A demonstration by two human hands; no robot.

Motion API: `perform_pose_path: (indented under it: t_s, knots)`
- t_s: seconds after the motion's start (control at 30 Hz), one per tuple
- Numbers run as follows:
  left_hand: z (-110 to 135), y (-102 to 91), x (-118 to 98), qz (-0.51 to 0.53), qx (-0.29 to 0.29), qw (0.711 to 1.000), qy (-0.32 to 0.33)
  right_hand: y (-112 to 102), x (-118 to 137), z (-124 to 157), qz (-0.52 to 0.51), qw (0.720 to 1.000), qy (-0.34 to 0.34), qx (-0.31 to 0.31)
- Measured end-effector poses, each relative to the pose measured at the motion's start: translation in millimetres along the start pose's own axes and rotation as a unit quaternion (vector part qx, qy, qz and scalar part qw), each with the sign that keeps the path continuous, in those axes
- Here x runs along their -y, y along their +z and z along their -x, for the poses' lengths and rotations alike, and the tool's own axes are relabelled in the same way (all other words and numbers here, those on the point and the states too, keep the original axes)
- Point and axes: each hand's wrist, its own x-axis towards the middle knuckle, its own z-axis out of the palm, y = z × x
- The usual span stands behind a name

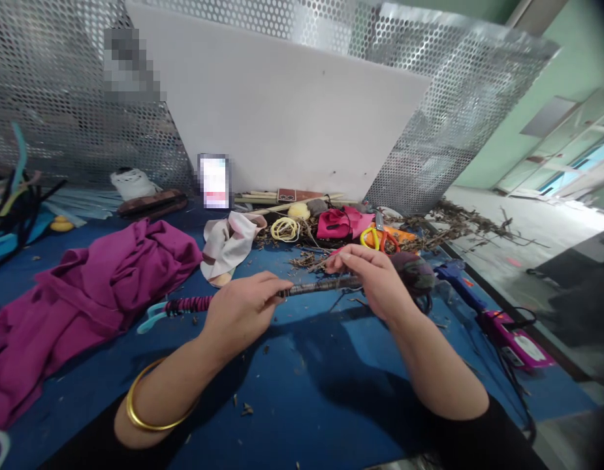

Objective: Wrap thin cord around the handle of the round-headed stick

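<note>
A thin rod [321,286] lies across in front of me, wound with dark greyish wrapping along its middle. Toward its left end the winding [189,305] is purple and black, and a light-blue plastic hooked tip [152,318] sticks out. My left hand [245,303] is closed round the rod, thumb and fingers gripping it from above. Just above the rod's right part, my right hand [367,277] is closed in a pinch; what its fingertips hold is too small to make out. A dark multicoloured yarn ball [414,273] sits beyond my right wrist.
Purple cloth [100,281] and pale cloth [228,245] lie left. Scissors [380,240], pink fabric [338,223], a yellow cord coil [285,229] and dried twigs [448,225] line the back. A blue glue gun [461,284] and a magenta box [520,343] with cables lie right. A phone [215,181] stands behind.
</note>
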Motion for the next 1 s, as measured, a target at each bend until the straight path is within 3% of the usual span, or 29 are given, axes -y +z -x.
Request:
perform_pose_path:
  t_s: [0.23, 0.43, 0.6, 0.7, 0.83, 1.0]
  knots:
    - [-6.1, -18.7, 20.9, 0.036, -0.062, 0.996, -0.046, -59.6, 14.5, -8.0, -0.065, 0.995, 0.071, -0.026]
    - [-8.2, -27.8, 26.3, 0.022, -0.070, 0.995, -0.071, -109.7, 11.6, -10.3, -0.078, 0.991, 0.029, -0.107]
    - [-8.0, -29.7, 32.6, 0.032, -0.058, 0.996, -0.057, -123.5, -5.1, -19.2, -0.057, 0.975, -0.012, -0.216]
    - [-8.7, -32.2, 35.8, 0.044, -0.042, 0.996, -0.058, -128.1, -18.7, -24.7, -0.041, 0.967, -0.004, -0.250]
    - [-9.9, -36.6, 33.7, 0.100, -0.020, 0.993, -0.060, -138.1, -34.4, -28.3, 0.000, 0.968, 0.018, -0.250]
    - [-11.7, -41.3, 23.0, 0.205, 0.001, 0.975, -0.084, -143.0, -48.5, -33.6, 0.079, 0.979, 0.012, -0.190]
